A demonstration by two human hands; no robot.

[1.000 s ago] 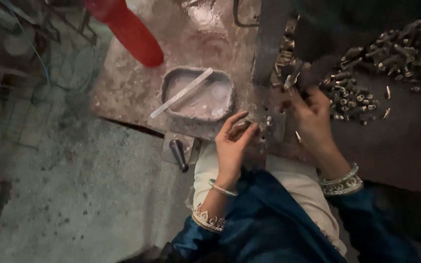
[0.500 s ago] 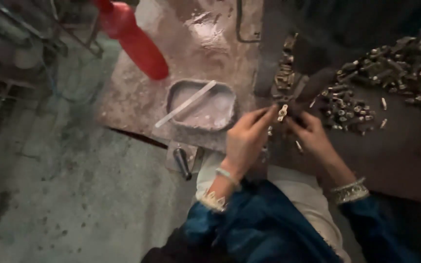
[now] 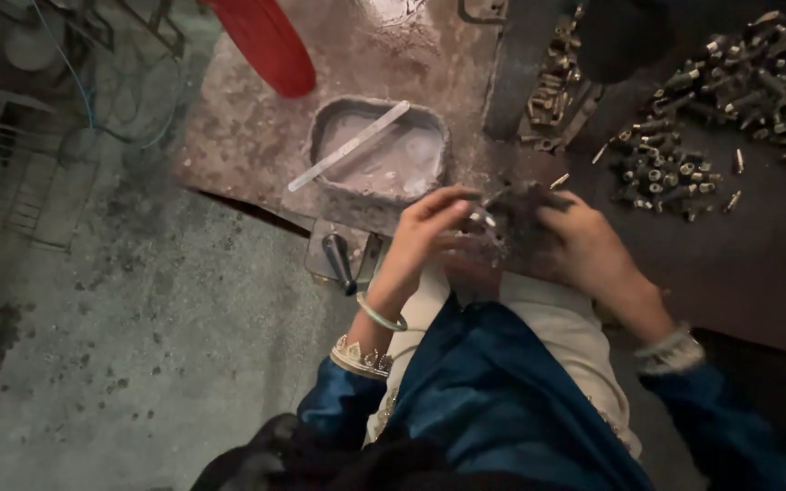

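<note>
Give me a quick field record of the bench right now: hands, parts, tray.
left hand: fingers pinched on a small metal part at the bench edge
right hand: holding small dark metal parts, exact grip unclear
grey rectangular tray: flat metal strip lies across it
pile of small metal fittings: on the bench beyond the right hand
red plastic object: beyond the tray

Two hands work at the bench: one left hand [image 3: 429,238] and one right hand [image 3: 584,245]. One shallow metal tray [image 3: 331,123] holds one flat metal strip [image 3: 349,145]. One red cylinder [image 3: 266,41], one small crank handle [image 3: 340,262], and one heap of small metal fittings [image 3: 711,100], too many to count.
</note>
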